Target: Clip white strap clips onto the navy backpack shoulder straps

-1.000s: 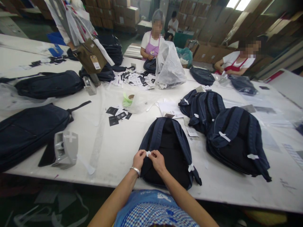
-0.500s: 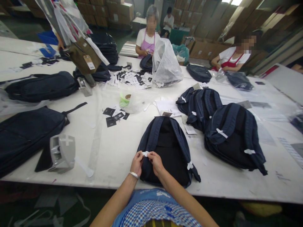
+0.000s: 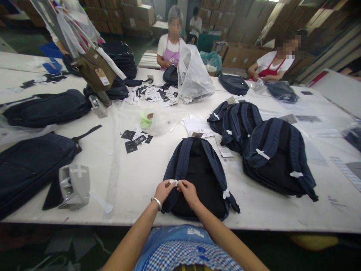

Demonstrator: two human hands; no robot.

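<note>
Cardboard boxes (image 3: 137,17) are stacked at the back of a workroom, behind a long white table (image 3: 141,188) where one person in a purple apron (image 3: 172,56) and another in a red apron (image 3: 271,70) are seated across the far side. Near the front edge lies a navy backpack (image 3: 200,184), its black back panel and shoulder straps facing up. Over the lower part of its left-side strap (image 3: 182,162), the wearer's left hand (image 3: 164,191), with a silver bracelet (image 3: 156,203) at the wrist, pinches one end of a small white strip (image 3: 173,182) between thumb and finger; the right hand (image 3: 188,191) pinches the other end. A second strip (image 3: 226,193) sits on the opposite strap. More navy backpacks (image 3: 278,158) lie to the right; black and white tags (image 3: 135,141) are scattered to the left, beside a roll of tape (image 3: 150,116).
</note>
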